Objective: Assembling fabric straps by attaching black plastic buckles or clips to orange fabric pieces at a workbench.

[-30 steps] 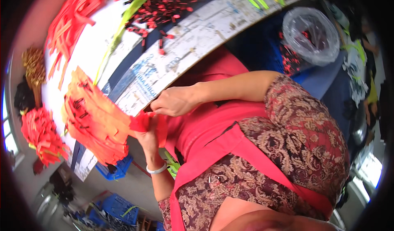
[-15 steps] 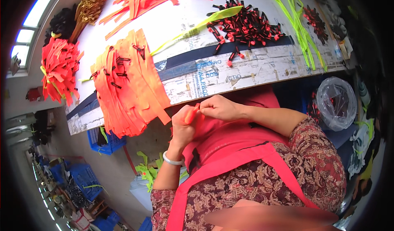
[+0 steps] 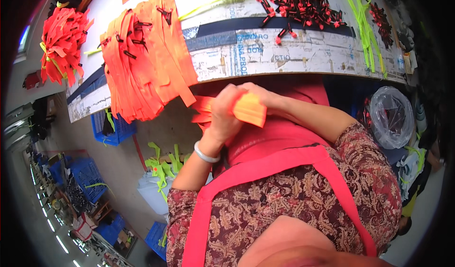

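Observation:
My left hand (image 3: 224, 117) is closed around a bundle of orange fabric strips (image 3: 250, 109) just off the table's near edge, in front of my red apron. The strips' flat ends fan out on the right of the fist, and more strip ends show on its left. Against the bundle, my right hand (image 3: 259, 94) is curled close to the left one, its fingertips hidden. On the table to the left lies a wide pile of orange strips (image 3: 142, 72) with several small black clip-like pieces (image 3: 129, 54) on it, its near ends hanging over the edge.
A heap of black-and-red small parts (image 3: 303, 9) and yellow-green strips (image 3: 364, 27) lie on the white table (image 3: 303, 65). A tied orange bundle (image 3: 61, 44) is at the far left. Below stand a blue crate (image 3: 113, 130) and, at right, a plastic-lined container (image 3: 391, 117).
The view has shifted, with the table now higher in it. The strips in my left hand have turned, so their flat ends now show on its right. My right hand has moved in behind them.

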`<state>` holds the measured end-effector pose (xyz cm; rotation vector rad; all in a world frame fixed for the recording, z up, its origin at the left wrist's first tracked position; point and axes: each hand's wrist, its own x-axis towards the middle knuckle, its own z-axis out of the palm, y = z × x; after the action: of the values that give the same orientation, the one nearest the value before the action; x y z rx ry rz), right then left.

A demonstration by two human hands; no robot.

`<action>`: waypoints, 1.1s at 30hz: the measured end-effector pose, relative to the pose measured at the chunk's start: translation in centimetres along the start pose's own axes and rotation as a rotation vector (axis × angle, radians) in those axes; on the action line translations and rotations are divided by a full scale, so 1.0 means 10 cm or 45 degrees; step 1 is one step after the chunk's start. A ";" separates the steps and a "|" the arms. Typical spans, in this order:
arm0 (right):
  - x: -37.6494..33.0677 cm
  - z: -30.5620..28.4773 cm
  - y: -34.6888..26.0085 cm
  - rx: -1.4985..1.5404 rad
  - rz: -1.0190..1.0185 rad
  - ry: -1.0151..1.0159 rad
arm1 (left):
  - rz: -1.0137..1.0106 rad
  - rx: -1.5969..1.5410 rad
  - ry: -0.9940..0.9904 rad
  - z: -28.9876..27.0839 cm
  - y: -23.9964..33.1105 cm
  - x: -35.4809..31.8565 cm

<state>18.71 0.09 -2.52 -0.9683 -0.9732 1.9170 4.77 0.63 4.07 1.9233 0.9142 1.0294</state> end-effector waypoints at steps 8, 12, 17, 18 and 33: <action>0.05 -0.21 -0.72 0.185 0.426 0.074 | -0.850 -0.752 0.131 -0.29 -0.17 0.04; 0.03 -0.07 -0.69 -0.118 0.377 -0.012 | -0.845 -0.833 0.015 -0.11 -0.13 0.02; -0.01 -0.06 -0.53 -0.306 0.395 -0.105 | -0.876 -0.664 -0.193 -0.09 0.02 0.11; 0.00 -0.06 -0.53 -0.307 0.397 -0.107 | -0.877 -0.665 -0.190 -0.10 -0.01 0.10; -0.03 -0.21 -0.52 0.056 0.233 -0.099 | -0.871 -0.807 0.177 -0.25 -0.33 -0.17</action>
<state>22.15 2.60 1.17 -0.9928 -0.9091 2.1325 1.11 1.40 1.59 0.9226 1.0549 0.8858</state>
